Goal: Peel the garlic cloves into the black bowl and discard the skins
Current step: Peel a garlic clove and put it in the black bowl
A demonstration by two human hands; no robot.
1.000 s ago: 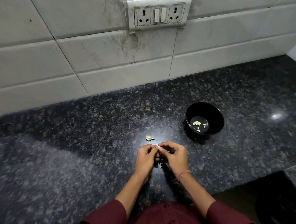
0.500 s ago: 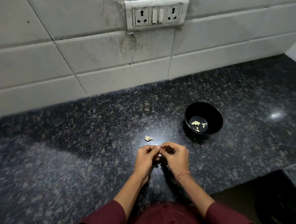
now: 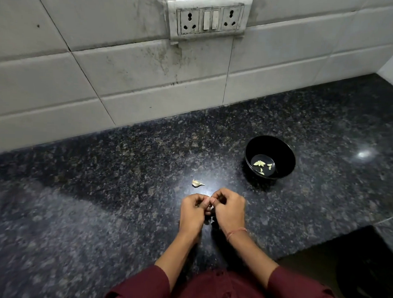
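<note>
Both forearms are reaching in from the bench's (image 3: 97,189) front edge, maroon sleeves pushed back, and are converging near its middle. The left hand (image 3: 193,209) and right hand (image 3: 230,210) are curling knuckles-up, fingertips meeting and pinching the held clove (image 3: 212,207) between them. Only a pale sliver of it is showing, so I cannot tell which way it is pointing. A pale skin scrap (image 3: 211,221) is lying just beneath the hands. The loose clove (image 3: 197,183) is lying on the bench just beyond the left hand, its long axis running roughly along the back edge and its thin tip pointing right. The black bowl (image 3: 287,158) is sitting further back and right, holding peeled cloves (image 3: 259,163).
</note>
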